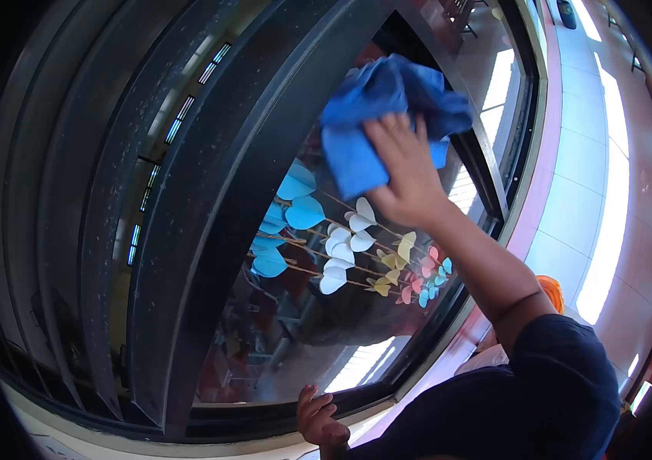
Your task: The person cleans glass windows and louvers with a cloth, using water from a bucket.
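Observation:
A crumpled blue cloth (pixel 372 100) lies against the upper part of a dark-framed glass pane (pixel 280 353). My right hand (pixel 410 172) presses on the cloth, its fingers over the fabric and slightly blurred. Low in the view, my left hand (pixel 320 418) is near the bottom frame, its fingers apart and curled a little, with nothing in it. Strings of paper leaves in blue (pixel 304 212), white, yellow and pink show at the glass below the cloth.
Dark louvre slats (pixel 157 230) fill the left side. A dark frame bar (pixel 468 115) crosses at the upper right. Beyond the window edge runs a tiled walkway (pixel 571 169) with bright sunlight. Something orange (pixel 550 293) shows behind my right arm.

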Demonstrator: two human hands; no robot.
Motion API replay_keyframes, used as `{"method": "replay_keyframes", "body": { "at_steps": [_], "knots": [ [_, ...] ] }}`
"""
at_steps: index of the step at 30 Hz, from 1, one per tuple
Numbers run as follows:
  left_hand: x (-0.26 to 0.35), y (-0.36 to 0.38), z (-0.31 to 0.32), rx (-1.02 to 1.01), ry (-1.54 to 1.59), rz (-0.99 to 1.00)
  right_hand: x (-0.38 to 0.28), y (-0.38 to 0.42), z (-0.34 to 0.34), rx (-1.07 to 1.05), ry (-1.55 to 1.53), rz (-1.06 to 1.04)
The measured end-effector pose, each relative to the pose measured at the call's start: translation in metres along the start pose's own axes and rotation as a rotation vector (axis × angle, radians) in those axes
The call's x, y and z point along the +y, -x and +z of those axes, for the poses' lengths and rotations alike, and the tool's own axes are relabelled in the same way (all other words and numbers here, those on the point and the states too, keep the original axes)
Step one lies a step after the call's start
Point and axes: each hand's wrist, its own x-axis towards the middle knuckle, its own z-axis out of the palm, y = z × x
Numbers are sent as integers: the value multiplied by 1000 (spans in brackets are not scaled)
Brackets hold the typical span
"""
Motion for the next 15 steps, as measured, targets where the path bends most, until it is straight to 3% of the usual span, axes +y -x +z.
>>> {"method": "replay_keyframes", "body": {
  "at_steps": [1, 3, 5, 7, 11, 13, 15],
  "knots": [
    [1, -4, 3, -31, 3, 4, 9, -19, 0, 179, -119, 121],
    [5, -11, 8, -111, -12, 64, -11, -28, 0, 203, -265, 164],
    [5, -23, 7, -209, -49, 190, -55, -16, 8, 36, -146, 63],
    [16, -43, 12, -173, -36, 307, -96, 4, 1, -210, -84, 24],
    [32, -74, 35, -127, 185, 494, -94, 77, 15, -295, -417, -670],
    [47, -85, 54, -239, 238, 436, -85, 118, 34, -352, -527, -685],
    [45, -99, 86, -318, 289, 452, -76, 141, 46, -511, -658, -562]
  ]
}}
